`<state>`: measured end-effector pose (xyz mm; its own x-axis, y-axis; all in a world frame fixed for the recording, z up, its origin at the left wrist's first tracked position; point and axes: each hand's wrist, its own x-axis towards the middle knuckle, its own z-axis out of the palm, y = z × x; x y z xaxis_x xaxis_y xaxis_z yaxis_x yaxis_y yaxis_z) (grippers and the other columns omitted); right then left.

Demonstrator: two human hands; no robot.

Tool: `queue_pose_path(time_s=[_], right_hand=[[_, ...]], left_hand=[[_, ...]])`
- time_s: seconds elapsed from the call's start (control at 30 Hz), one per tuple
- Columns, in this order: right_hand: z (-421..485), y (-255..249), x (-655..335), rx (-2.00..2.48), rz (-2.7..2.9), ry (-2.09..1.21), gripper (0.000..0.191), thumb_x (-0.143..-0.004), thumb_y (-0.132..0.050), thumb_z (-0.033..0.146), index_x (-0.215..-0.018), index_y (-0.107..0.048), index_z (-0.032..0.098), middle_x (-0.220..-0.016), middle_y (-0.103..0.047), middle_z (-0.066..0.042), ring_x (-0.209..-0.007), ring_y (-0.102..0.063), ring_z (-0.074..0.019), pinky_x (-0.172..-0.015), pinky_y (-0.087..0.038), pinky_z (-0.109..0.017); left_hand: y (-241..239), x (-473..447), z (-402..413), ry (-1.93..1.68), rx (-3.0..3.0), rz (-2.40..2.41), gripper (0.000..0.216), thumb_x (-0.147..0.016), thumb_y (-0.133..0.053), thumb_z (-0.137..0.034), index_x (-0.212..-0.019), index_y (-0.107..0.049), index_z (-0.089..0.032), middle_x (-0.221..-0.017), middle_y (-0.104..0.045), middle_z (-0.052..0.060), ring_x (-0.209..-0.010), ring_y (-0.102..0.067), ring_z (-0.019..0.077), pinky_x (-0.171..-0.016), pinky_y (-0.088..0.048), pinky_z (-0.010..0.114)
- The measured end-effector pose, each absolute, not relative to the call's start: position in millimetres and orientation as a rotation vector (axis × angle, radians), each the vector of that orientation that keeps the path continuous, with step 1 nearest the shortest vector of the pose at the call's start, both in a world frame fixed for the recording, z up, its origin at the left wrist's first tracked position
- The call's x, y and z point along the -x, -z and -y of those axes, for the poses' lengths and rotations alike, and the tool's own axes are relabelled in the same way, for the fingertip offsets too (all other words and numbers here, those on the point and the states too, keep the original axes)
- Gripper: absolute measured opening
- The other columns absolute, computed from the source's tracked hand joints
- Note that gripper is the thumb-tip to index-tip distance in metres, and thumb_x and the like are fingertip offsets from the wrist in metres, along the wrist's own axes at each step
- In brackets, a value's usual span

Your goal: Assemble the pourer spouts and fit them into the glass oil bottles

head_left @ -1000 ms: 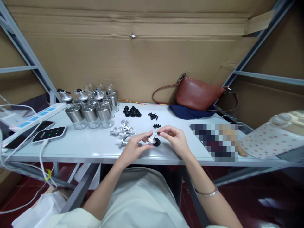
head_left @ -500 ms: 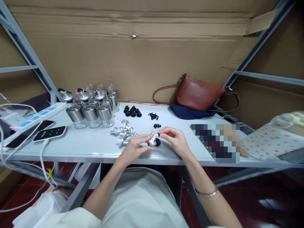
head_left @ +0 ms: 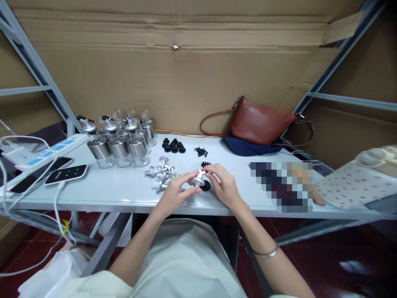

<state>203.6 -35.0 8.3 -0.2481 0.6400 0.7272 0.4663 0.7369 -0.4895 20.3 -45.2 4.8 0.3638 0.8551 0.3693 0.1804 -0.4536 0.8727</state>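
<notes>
My left hand [head_left: 176, 193] pinches a silver pourer spout [head_left: 198, 179] between thumb and fingers, just above the table's front part. My right hand [head_left: 226, 186] is closed at the spout's narrow tip, its fingertips on a small black piece that is mostly hidden. Below the spout, a round black stopper [head_left: 205, 186] lies on the table between my hands. Beyond my fingers is a small cluster of short black pieces [head_left: 205, 164]. More silver spouts [head_left: 161, 170] lie in a loose pile left of my left hand.
Glass bottles with steel bands [head_left: 119, 148] stand at the back left, some with spouts fitted. Black stoppers [head_left: 173, 145] and thin black parts [head_left: 201, 152] lie mid-table. A brown handbag [head_left: 262, 122] rests on dark blue cloth [head_left: 245, 148]. Left are a power strip [head_left: 51, 152] and a cabled device [head_left: 66, 174].
The spout has tilted in my left hand and its disc faces more upward. My right hand has moved slightly left and its fingers curl closer over the tip.
</notes>
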Motion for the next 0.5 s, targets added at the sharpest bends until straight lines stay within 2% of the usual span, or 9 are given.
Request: queue_pose_path(time_s=[0.2,0.5], right_hand=[[31.2,-4.6,-210.5,0.891,1.976,-0.239,0.026,-0.095,-0.039,0.034,-0.088,-0.061,0.022,-0.074,-0.059,-0.006,-0.070,-0.053,-0.0190,-0.065,-0.044,-0.033],[31.6,-7.0,-211.7,0.861,1.995,-0.344,0.040,-0.094,-0.035,0.048,-0.077,-0.059,0.022,-0.066,-0.055,-0.005,-0.068,-0.049,-0.0198,-0.065,-0.042,-0.034]], left_hand=[[-2.6,-19.5,44.8,-1.093,-1.839,-0.907,0.043,-0.077,-0.066,-0.034,-0.117,-0.064,-0.021,-0.092,-0.065,0.006,-0.085,-0.056,0.0175,-0.073,-0.048,0.026],[-2.6,-18.6,45.9,-1.066,-1.769,-0.838,0.044,-0.076,-0.068,-0.033,-0.118,-0.064,-0.021,-0.089,-0.065,0.005,-0.084,-0.057,0.0176,-0.073,-0.047,0.026]])
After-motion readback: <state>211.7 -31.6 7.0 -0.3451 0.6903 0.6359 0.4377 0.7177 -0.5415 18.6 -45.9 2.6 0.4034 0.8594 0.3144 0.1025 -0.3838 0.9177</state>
